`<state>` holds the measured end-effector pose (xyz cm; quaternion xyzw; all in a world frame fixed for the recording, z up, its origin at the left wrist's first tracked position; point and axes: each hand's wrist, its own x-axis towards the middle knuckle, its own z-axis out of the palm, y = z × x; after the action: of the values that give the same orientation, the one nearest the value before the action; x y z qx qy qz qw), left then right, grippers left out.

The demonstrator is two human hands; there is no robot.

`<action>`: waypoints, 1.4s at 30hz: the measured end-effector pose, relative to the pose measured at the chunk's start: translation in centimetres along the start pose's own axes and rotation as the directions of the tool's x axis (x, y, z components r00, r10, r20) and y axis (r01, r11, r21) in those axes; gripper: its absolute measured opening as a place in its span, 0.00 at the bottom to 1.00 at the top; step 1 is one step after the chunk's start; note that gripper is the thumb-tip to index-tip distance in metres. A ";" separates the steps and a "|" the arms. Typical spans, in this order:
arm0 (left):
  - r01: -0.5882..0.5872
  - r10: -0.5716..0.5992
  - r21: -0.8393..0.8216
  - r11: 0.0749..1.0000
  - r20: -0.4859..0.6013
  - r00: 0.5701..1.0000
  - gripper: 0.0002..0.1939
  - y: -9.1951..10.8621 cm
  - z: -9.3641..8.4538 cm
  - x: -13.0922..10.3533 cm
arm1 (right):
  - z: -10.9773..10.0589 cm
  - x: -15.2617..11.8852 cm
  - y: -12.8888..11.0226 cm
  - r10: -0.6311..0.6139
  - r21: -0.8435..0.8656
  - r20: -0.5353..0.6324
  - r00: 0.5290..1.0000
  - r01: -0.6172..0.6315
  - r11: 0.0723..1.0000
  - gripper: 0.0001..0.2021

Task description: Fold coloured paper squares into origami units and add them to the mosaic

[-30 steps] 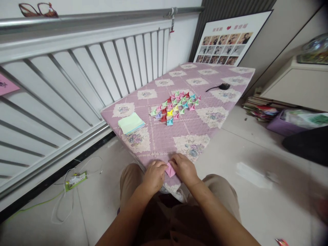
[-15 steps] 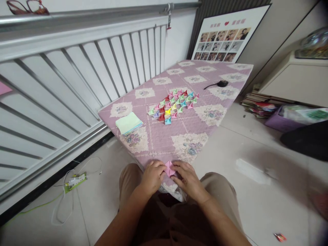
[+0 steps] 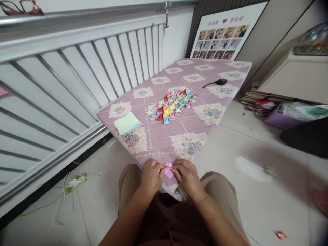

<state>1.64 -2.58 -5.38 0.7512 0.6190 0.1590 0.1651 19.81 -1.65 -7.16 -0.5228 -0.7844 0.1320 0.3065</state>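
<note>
A partly folded pink origami paper (image 3: 168,170) lies at the near corner of the table, between my two hands. My left hand (image 3: 152,176) pinches its left edge, fingers curled. On the opposite side my right hand (image 3: 187,176) grips the right edge between thumb and fingers. Farther up the cloth stand several small folded paper pieces (image 3: 167,111) in red, yellow, green, blue and pink, set in slanted rows. To their left rests a stack of square paper sheets (image 3: 127,123), pale green on top.
A purple floral cloth (image 3: 159,136) covers the table. A black object with a cord (image 3: 220,82) lies toward the back right. The white radiator (image 3: 77,85) borders the left side. A power strip (image 3: 75,182) sits on the floor.
The pink paper's shape has changed, with a fold now crossing its middle. My fingers have closed in on its left and right edges. The view has shifted slightly.
</note>
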 end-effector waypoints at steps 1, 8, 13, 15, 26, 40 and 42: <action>0.007 -0.007 0.018 1.000 0.007 1.000 0.07 0.1 -0.2 0.1 | 0.0 0.1 -0.1 0.016 -0.017 0.001 1.000 -0.016 1.000 0.10; 0.070 -0.077 0.096 0.993 0.067 0.995 0.08 0.6 -1.2 0.9 | -0.1 0.7 -0.6 0.069 -0.157 -0.018 0.997 -0.071 0.985 0.13; 0.079 -0.092 0.139 0.987 0.093 0.991 0.10 0.6 -1.1 1.2 | 0.3 0.8 -0.7 0.091 -0.208 -0.038 0.995 -0.096 0.973 0.13; 0.076 -0.091 0.161 0.984 0.087 0.992 0.10 0.6 -1.0 1.3 | 0.5 0.8 -0.7 0.099 -0.220 -0.038 0.994 -0.105 0.970 0.13; -0.064 0.057 0.158 0.985 0.048 0.997 0.07 -0.2 0.2 1.4 | 0.8 0.9 -1.1 0.146 -0.205 -0.070 0.987 -0.158 0.966 0.09; -0.342 0.333 0.131 0.930 0.088 0.939 0.14 -0.8 0.1 1.3 | 0.1 -0.6 -0.4 -0.061 -0.010 -0.020 0.998 0.061 0.998 0.11; -0.342 0.336 0.080 0.936 0.086 0.938 0.14 -0.9 -0.2 1.4 | -0.2 -1.1 -0.8 -0.116 -0.009 0.072 0.991 0.116 0.993 0.16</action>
<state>1.00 -1.06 -5.59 0.8587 0.4807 0.1291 0.1218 19.68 -2.99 -6.93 -0.4733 -0.8248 0.1275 0.2820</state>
